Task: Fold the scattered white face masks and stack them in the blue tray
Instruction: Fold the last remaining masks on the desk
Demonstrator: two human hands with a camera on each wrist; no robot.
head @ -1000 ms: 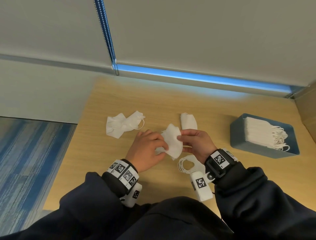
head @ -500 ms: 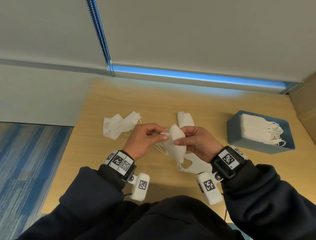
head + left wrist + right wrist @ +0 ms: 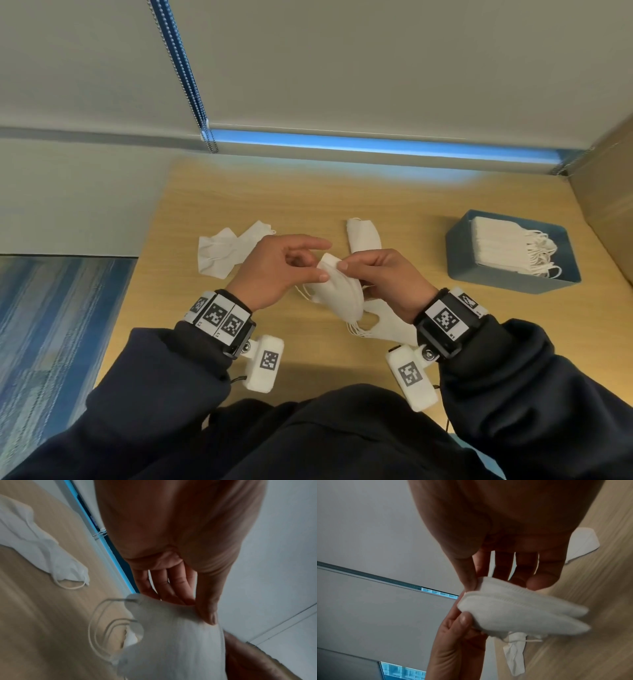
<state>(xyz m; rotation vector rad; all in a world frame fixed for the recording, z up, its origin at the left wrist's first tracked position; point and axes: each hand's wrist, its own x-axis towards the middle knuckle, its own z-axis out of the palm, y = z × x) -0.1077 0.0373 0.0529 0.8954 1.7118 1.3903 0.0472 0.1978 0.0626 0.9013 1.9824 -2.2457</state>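
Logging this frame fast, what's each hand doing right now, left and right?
Left hand: pinches the top edge of the folded mask between thumb and fingers.
Right hand: pinches the same mask, held above the table.

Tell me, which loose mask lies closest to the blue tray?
The folded mask just beyond the right hand. It lies alone, nearest the tray; the crumpled masks sit far left, and another is held in both hands.

The right hand [image 3: 513, 540] is pinching the top corner of a folded white mask [image 3: 518, 614] between thumb and forefinger, while the left hand [image 3: 453, 646] is pressing its thumb on the near corner. Beneath, a crumpled mask [image 3: 515, 657] is lying on the wooden worktop [image 3: 590, 649], and another mask [image 3: 583, 540] is showing behind the palm.
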